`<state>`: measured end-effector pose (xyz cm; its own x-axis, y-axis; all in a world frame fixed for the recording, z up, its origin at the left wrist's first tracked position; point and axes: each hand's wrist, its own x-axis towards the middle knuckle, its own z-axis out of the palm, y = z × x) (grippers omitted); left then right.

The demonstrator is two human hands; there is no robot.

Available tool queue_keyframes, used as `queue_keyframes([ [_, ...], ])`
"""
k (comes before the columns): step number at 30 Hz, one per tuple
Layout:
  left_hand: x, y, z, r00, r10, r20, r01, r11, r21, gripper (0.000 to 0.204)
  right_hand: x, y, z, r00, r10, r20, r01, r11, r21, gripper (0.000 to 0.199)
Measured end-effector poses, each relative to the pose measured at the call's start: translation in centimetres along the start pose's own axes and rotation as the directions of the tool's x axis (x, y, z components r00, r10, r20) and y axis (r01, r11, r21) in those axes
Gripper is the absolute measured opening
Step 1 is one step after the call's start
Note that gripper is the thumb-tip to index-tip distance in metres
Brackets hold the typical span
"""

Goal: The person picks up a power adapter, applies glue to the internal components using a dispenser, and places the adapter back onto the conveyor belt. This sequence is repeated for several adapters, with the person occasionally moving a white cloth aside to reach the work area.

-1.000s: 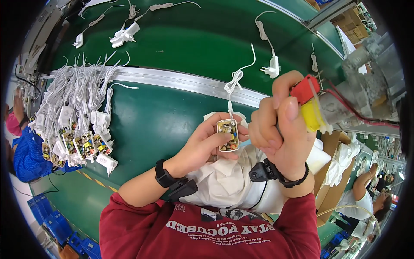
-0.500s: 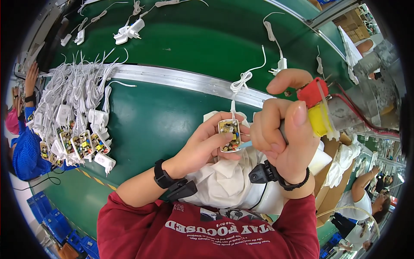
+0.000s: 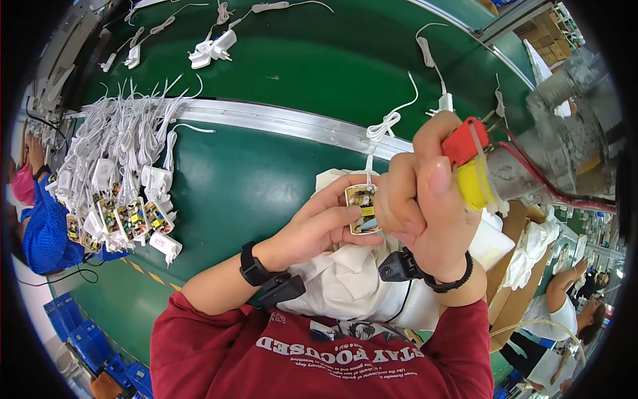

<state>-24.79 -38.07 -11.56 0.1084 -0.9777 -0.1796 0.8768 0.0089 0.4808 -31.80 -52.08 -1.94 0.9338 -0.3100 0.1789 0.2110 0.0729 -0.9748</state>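
My left hand is closed on an opened white charger, its thumb over the circuit board inside. From the charger's far end runs a white cable coil. My right hand is wrapped round a grey tube-shaped tool with a red switch and a yellow band. One finger of it rests at the switch. The tool's pale blue nozzle lies over the lower part of the board. My right fingers hide the nozzle's rear part.
A heap of white-cabled chargers, several opened, lies on the green bench at left. Beyond a metal rail, more chargers rest on a green surface. White cloth and a cardboard box are near me. Other people work at both sides.
The nozzle has moved from the charger's lower right edge to over its board. My right hand has shifted left, and its raised finger has come down to the red switch. The view has shifted slightly.
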Motion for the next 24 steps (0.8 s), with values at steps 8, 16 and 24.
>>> queue_keyframes([
  [8,0.22,-0.07,0.00,1.000,-0.008,-0.001,0.008,1.000,-0.021,0.046,-0.02,-0.20,-0.11,1.000,0.012,-0.011,-0.012,1.000,-0.008,0.034],
  [16,0.38,-0.08,-0.29,1.000,-0.009,0.004,0.009,0.999,-0.043,0.045,0.40,-0.29,-0.32,1.000,0.018,-0.020,-0.018,1.000,0.007,0.037],
  [24,0.66,0.23,-0.50,0.999,-0.034,-0.024,0.033,0.999,-0.031,0.044,0.67,-0.84,-0.34,0.996,0.022,-0.086,-0.018,0.999,0.041,0.035],
])
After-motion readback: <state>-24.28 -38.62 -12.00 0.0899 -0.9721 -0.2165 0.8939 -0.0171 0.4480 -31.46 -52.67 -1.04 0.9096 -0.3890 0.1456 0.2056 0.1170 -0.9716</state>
